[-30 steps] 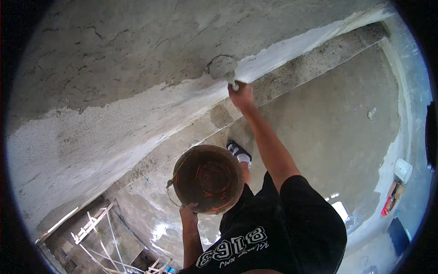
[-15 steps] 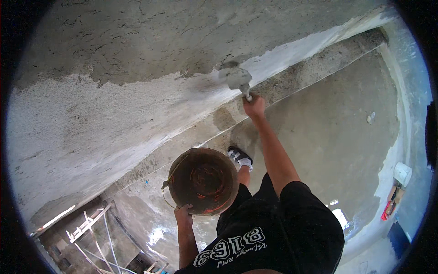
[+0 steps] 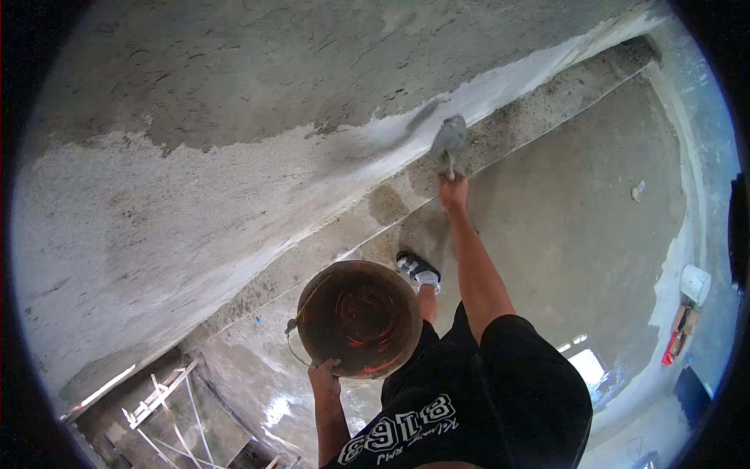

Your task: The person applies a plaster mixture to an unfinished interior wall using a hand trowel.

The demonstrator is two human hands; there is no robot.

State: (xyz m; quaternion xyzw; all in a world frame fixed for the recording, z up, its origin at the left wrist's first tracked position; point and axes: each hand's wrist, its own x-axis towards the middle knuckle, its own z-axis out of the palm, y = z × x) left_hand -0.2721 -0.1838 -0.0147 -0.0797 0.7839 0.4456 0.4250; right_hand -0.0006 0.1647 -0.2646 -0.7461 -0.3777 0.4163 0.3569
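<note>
My left hand [image 3: 324, 378] is closed on the near rim of a round, dirty bucket [image 3: 361, 320], held in front of my body. Its dark inside carries reddish scrape marks, and a wire handle hangs at its left. Out ahead, my right hand [image 3: 453, 193] grips the handle of a trowel [image 3: 449, 146], whose blade is coated with grey mortar. The blade sits apart from the wall, over the ledge at its foot. Wet grey plaster [image 3: 258, 70] covers the upper wall; below it the rough wall [image 3: 195, 195] is paler.
A concrete ledge [image 3: 531, 113] runs along the wall's foot. My sandalled foot [image 3: 418, 268] stands on the floor beside it. A white container [image 3: 694, 284] and a red item [image 3: 673, 348] lie at the right. Wooden framing [image 3: 160, 399] shows lower left, beyond an edge.
The trowel has come off the wall, moving right and slightly down, its blade turning. The bucket has shifted a little right and down in the view. Both hands keep their grip.
</note>
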